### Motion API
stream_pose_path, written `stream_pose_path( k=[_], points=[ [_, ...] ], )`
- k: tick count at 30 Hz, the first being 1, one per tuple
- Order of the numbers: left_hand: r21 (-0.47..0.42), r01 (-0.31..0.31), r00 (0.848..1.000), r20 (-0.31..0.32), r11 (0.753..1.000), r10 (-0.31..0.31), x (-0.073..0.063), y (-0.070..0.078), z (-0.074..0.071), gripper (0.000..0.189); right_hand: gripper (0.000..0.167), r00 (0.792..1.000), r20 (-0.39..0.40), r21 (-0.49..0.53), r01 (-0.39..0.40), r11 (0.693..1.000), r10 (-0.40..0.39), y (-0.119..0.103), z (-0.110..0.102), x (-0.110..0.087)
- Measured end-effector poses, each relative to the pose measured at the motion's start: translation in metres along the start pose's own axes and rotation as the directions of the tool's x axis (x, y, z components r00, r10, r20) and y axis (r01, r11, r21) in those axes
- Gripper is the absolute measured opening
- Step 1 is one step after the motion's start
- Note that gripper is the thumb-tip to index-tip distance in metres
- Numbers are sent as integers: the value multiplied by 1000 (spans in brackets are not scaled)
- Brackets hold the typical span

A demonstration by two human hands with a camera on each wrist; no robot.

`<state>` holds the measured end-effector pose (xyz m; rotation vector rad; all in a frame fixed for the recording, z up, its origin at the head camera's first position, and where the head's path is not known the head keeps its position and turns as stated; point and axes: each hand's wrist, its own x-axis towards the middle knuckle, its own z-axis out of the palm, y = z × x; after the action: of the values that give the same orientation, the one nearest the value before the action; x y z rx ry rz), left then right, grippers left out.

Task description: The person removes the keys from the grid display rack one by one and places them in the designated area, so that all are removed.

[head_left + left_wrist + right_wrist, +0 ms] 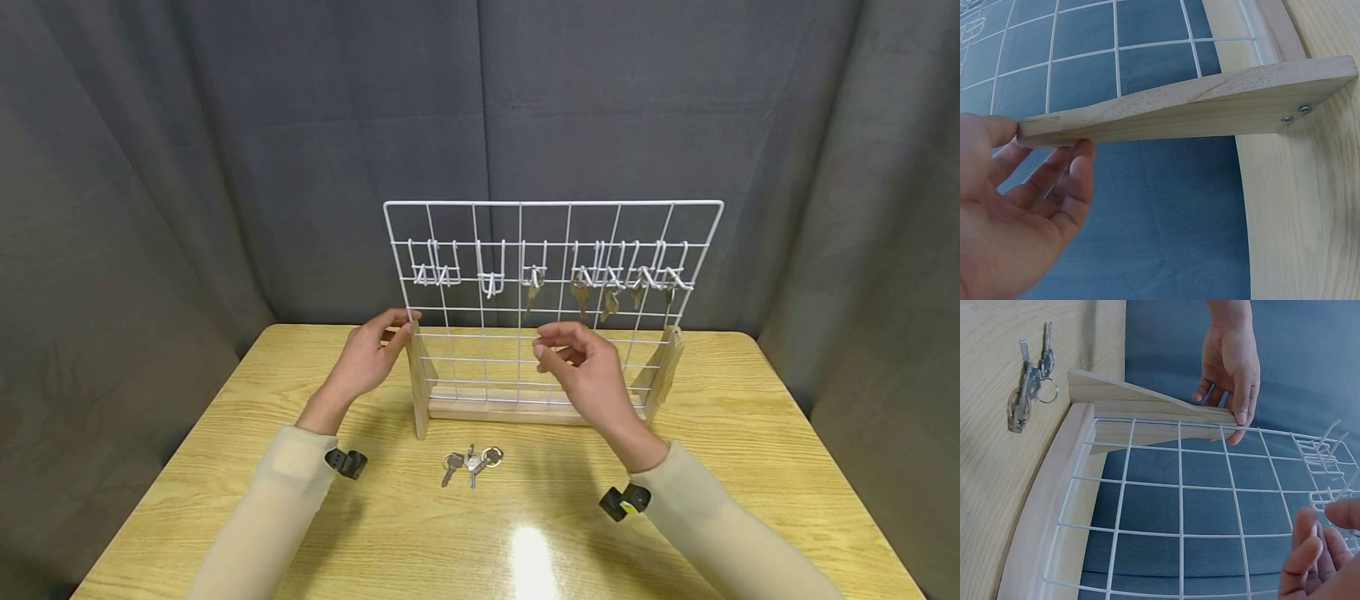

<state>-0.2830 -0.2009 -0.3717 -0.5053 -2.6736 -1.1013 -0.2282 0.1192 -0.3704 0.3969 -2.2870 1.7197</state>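
Observation:
My left hand grips the upper end of the wooden side support of a key rack, thumb on one face and fingers on the other. In front of the white wire grid, my right hand hovers with loosely bent fingers. A gap shows between its thumb and index finger, and nothing is seen in it. Above that hand, several keys hang from white hooks on the grid. A single key hangs on the hook nearest the middle. Left of it, a white hook carries no key.
A small group of keys with rings lies on the wood-grain table in front of the rack. The rack's wooden base bar rests on the table. Grey curtains hang behind and at both sides.

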Motion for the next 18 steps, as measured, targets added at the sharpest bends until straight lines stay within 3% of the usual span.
stream_pose_path(
  k=[18],
  points=[
    [-13,-12,1000,-16,1000,12,0,1,1,32,29,991,-128,83,56,995,-45,-8,5,13]
  ],
)
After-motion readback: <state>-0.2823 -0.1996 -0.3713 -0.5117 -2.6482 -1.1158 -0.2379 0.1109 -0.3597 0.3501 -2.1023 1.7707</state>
